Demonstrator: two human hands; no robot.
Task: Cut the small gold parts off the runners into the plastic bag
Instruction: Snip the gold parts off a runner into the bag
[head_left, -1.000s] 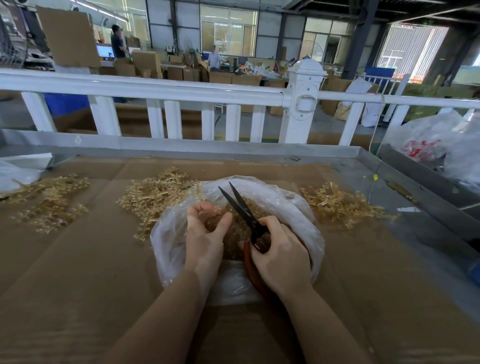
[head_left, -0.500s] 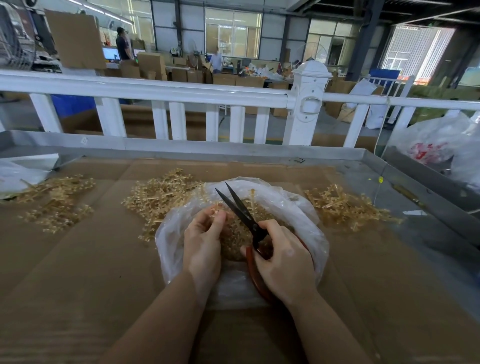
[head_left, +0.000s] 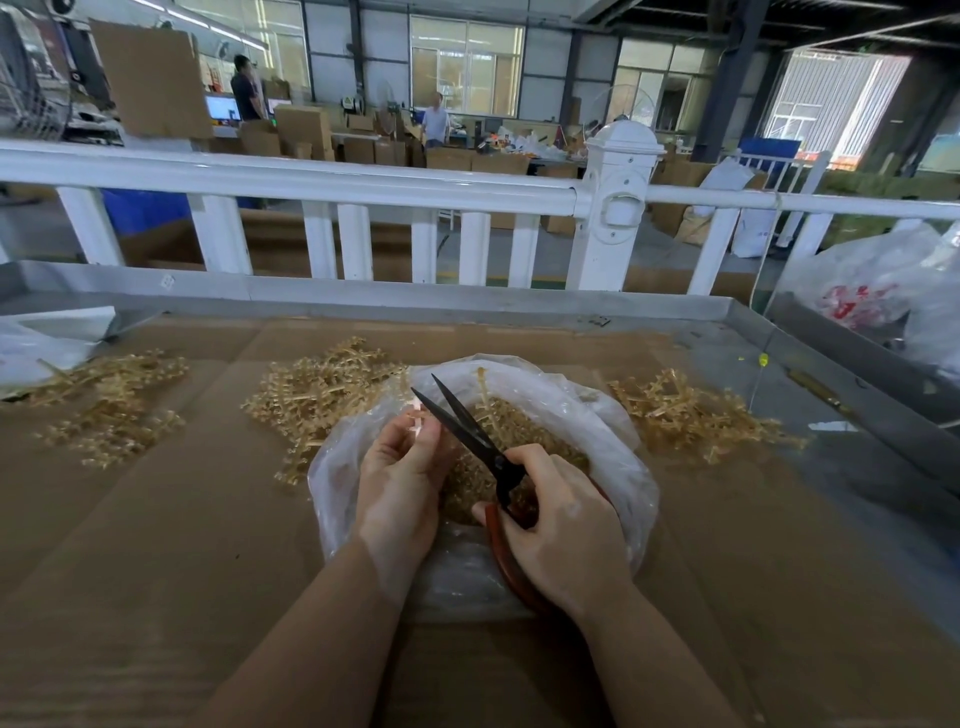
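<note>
Our right hand (head_left: 563, 525) has its grip closed round the red handles of the scissors (head_left: 467, 436), blades parted, while our left hand (head_left: 400, 478) pinches a runner (head_left: 418, 423) at the blades. Both work over the plastic bag (head_left: 613, 441), which holds cut gold parts (head_left: 519, 431) and lies on the counter (head_left: 156, 545) between heaps of runners (head_left: 317, 389).

Brown cardboard (head_left: 156, 519) covers the table (head_left: 883, 415), whose grey metal rim shows at the far and right edges. A white railing (head_left: 322, 182) runs beyond the far edge; a printed white bag (head_left: 872, 291) sits past the right corner.
</note>
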